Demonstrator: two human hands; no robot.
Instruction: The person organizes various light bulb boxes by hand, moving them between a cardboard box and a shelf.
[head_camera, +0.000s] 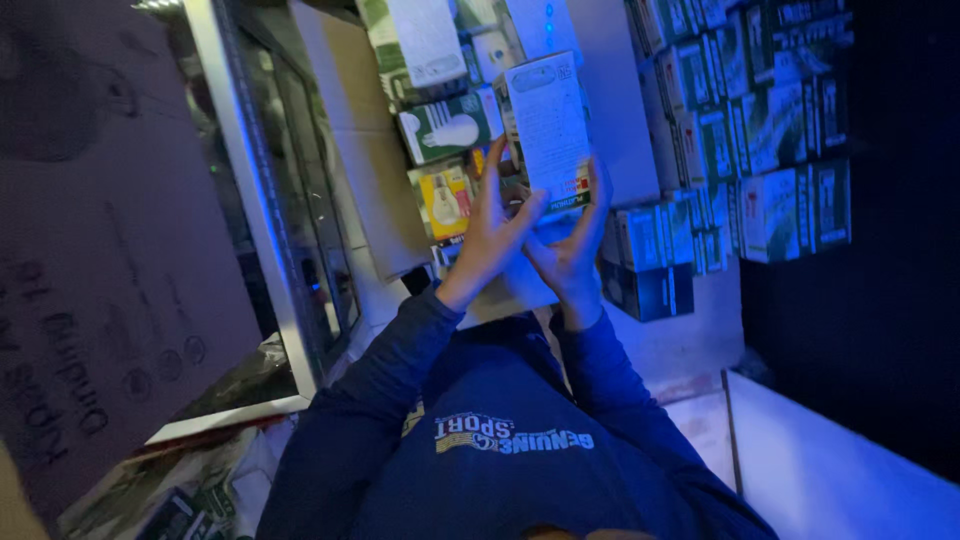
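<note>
Both hands are holding a tall white box up in front of a shelf wall packed with small cartons. The left hand is pressing against the near left side of the box with its fingers stretched long and close together, fingertips reaching up along the box's edge. The right hand is cupping the box from below and the right, its fingers curling up around the lower corner. The two palms are sitting close to each other under the box, so the box is being clamped between them.

Just left of the box, a green and white carton showing a light bulb is lying on the stack. Below that carton and left of the box's lower end, a yellow package is showing. To the right of the box, rows of green and white cartons are filling the shelves. Far left of the box, a large brown cardboard sheet is leaning beside a metal-framed glass case. Dark blue sleeves are covering both arms below the box.
</note>
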